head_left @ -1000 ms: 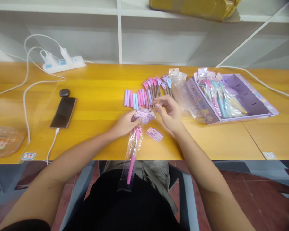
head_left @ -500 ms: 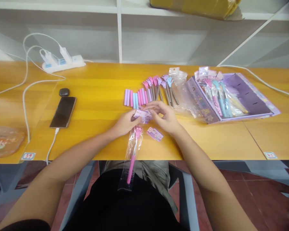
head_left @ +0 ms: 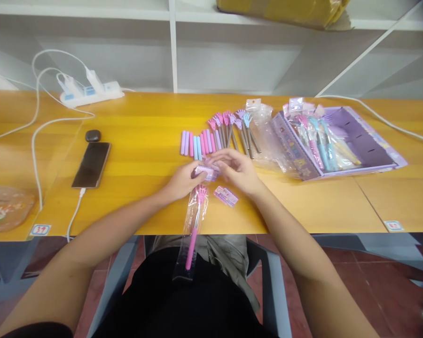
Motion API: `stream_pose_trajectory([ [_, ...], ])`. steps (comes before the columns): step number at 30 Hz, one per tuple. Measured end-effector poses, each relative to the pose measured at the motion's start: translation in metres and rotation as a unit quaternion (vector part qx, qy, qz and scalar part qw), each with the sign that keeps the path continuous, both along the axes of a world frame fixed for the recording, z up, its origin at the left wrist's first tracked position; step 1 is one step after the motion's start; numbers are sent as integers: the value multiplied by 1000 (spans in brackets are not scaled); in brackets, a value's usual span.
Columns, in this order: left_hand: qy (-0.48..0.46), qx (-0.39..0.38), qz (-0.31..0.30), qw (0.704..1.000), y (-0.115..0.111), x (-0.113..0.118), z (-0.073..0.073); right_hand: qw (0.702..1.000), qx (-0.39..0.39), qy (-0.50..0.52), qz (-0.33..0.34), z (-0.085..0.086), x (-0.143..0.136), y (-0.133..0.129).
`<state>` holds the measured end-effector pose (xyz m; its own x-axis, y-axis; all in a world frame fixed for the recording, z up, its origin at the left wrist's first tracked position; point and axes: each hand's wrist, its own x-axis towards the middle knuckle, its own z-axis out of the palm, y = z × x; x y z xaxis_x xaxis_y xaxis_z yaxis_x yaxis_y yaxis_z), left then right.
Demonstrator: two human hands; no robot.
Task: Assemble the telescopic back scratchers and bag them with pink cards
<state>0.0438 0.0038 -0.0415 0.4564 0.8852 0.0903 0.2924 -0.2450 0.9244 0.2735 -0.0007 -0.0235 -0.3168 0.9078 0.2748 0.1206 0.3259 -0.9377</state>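
My left hand [head_left: 185, 180] is closed, its thumb pressed on a purple printed card [head_left: 206, 173] at the top of a clear plastic bag [head_left: 190, 216]. Inside the bag, a pink back scratcher [head_left: 193, 239] hangs over the table edge towards my lap, hand-shaped head uppermost. The curled fingers of my right hand [head_left: 238, 170] meet at the card's right end; what exactly they pinch is partly hidden. Just below my right hand lie loose printed cards [head_left: 226, 195]. Beyond both hands are a row of pink, purple and blue handle tubes [head_left: 199, 144] and several scratcher heads on metal rods [head_left: 232, 124].
At the right stands a purple display box [head_left: 366, 145] with bagged scratchers, beside clear bags [head_left: 268, 136]. On the left are a phone [head_left: 91, 164] on a white cable, a small black case [head_left: 92, 135] and a power strip [head_left: 91, 96]. Shelving [head_left: 172, 51] rises behind the table.
My right fingers have shifted slightly to the left over the card. My left hand keeps its hold, and the bagged back scratcher hangs as before.
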Motion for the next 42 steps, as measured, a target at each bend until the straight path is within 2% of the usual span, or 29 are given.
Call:
stream_pose_trajectory([
  [3,-2,1,0,1000,0,0,0,998,22,-15,-55,-1,-1,3],
  [8,1,9,-7,1000,0,0,2,999,-12,-16,-35,-5,-4,8],
  [12,-2,-6,-17,1000,0,-1,1,997,-2,3,-81,-6,-2,10],
  [14,-6,-14,-18,1000,1,-1,-2,996,27,-7,-84,-3,1,10],
  [17,-21,-23,-9,999,4,-1,-8,991,99,-77,-41,4,3,8],
  [19,-34,-26,-1,999,5,-1,-12,978,158,-136,-13,8,3,7],
  [21,-47,-25,4,999,6,-1,-14,963,206,-174,-8,10,2,5],
  [24,-62,-30,3,998,7,0,-15,952,233,-199,-17,10,2,4],
  [29,-62,-40,-3,997,8,0,-14,955,222,-195,-32,8,4,1],
  [38,-48,-30,-4,998,8,-3,-17,975,153,-162,24,6,4,0],
  [42,-73,-35,-7,997,8,-1,-17,975,143,-165,37,7,5,-1],
])
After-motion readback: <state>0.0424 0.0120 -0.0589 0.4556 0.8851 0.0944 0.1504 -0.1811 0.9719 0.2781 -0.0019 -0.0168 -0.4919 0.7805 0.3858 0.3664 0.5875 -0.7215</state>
